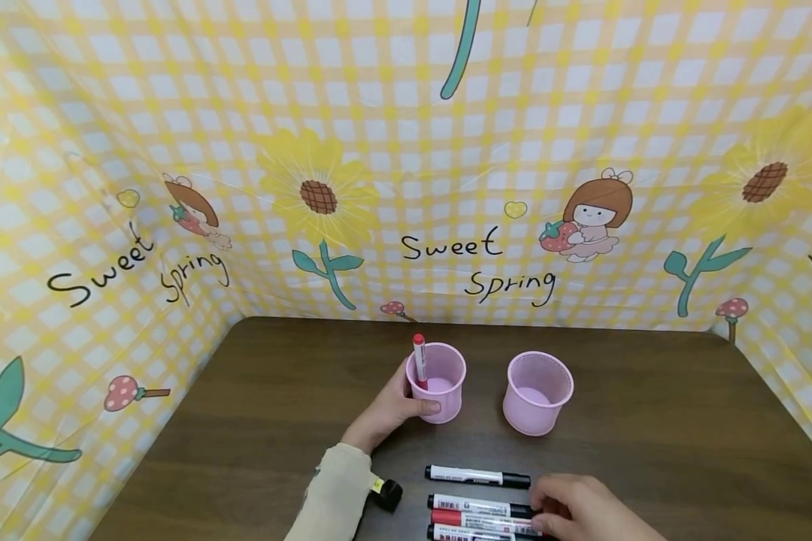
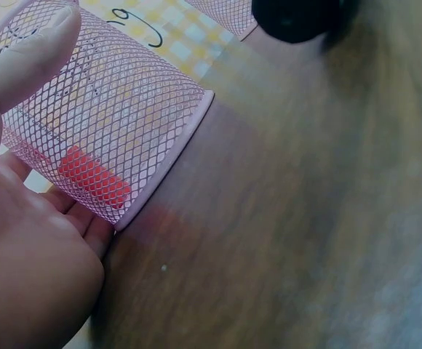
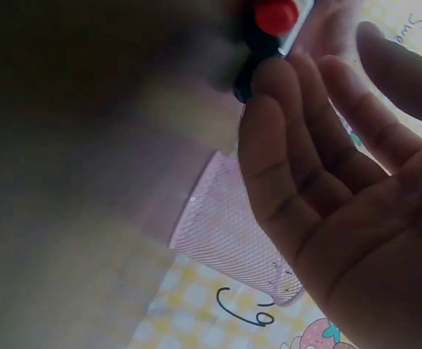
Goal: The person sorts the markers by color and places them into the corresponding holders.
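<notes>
My left hand (image 1: 394, 406) grips the left pink mesh pen cup (image 1: 450, 404), thumb across its near side. A red-capped whiteboard marker (image 1: 419, 362) stands inside, leaning on the cup's left wall; its red lower end (image 2: 93, 177) shows through the mesh in the left wrist view. Over the cap ends of the lying markers is my right hand (image 1: 578, 505), loosely bent. In the right wrist view its fingertips are right at a black cap (image 3: 246, 78), with the thumb held apart. Beneath it lie a red marker (image 1: 477, 521) and black markers (image 1: 470, 504), side by side.
Another pink mesh pen cup (image 1: 536, 412) stands to the right of the held one. A separate black marker (image 1: 470, 475) lies behind the row. Patterned yellow checked cloth (image 1: 406, 165) walls the brown table (image 1: 277, 406) at the back and sides.
</notes>
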`<move>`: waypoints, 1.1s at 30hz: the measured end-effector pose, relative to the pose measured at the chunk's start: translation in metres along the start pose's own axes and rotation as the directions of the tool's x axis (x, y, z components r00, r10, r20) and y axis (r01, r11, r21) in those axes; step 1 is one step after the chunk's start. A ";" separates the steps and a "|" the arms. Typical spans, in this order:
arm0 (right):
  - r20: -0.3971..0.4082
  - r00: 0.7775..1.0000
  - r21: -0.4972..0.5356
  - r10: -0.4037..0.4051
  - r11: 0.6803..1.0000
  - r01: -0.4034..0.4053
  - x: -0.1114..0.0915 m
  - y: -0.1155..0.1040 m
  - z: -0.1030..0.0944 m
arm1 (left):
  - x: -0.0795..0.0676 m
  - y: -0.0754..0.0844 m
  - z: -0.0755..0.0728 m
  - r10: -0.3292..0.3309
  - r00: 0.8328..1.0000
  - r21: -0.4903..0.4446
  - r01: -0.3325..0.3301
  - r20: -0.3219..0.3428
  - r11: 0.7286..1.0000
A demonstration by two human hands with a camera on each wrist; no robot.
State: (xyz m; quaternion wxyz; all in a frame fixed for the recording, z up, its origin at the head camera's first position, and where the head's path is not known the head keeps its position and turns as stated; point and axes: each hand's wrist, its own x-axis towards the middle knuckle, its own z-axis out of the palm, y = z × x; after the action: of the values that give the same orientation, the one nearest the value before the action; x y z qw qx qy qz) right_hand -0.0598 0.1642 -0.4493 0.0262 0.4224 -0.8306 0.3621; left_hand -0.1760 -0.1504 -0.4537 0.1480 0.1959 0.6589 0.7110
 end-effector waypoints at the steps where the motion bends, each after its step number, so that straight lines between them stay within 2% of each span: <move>1: 0.027 1.000 0.004 0.007 1.000 -0.007 -0.003 0.002 0.001 | 0.000 0.000 0.000 -0.001 1.000 0.000 0.001 0.001 1.000; 6: 0.096 0.995 -0.046 0.037 0.998 -0.032 -0.009 0.005 0.004 | 0.001 -0.002 0.000 0.004 1.000 0.001 -0.004 -0.003 1.000; 10: 0.086 0.996 -0.134 0.035 0.991 -0.023 -0.009 0.005 0.006 | -0.001 0.000 0.001 0.000 1.000 -0.007 0.000 0.000 1.000; 14: 0.107 0.992 -0.165 0.063 0.985 -0.045 -0.008 0.002 0.006 | 0.000 0.001 0.000 -0.007 1.000 -0.012 0.007 0.009 1.000; 18: 0.151 0.977 -0.182 0.150 0.976 -0.122 -0.008 -0.004 0.000 | 0.000 0.001 0.000 -0.022 1.000 -0.004 0.022 0.008 1.000; 21: 0.180 0.955 -0.201 0.235 0.959 -0.198 -0.009 -0.009 -0.005 | 0.000 0.002 0.000 -0.022 1.000 -0.005 0.022 0.009 1.000; 24: 0.192 0.942 -0.228 0.276 0.946 -0.231 -0.010 -0.011 -0.009 | -0.001 0.002 0.000 -0.014 1.000 -0.011 0.015 0.007 1.000; 31: 0.186 0.947 -0.308 0.263 0.931 -0.199 -0.012 -0.009 -0.004 | -0.001 0.001 0.000 -0.017 1.000 -0.004 0.017 0.006 1.000; 33: 0.187 0.948 -0.332 0.257 0.925 -0.185 -0.012 -0.008 -0.003 | 0.001 -0.003 -0.001 -0.013 1.000 0.001 0.013 0.002 1.000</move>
State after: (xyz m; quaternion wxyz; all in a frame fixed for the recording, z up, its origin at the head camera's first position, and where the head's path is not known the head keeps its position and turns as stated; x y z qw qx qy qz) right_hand -0.0470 0.1713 -0.4472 -0.0440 0.3546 -0.9171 0.1768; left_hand -0.1773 -0.1509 -0.4571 0.1533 0.1926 0.6603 0.7095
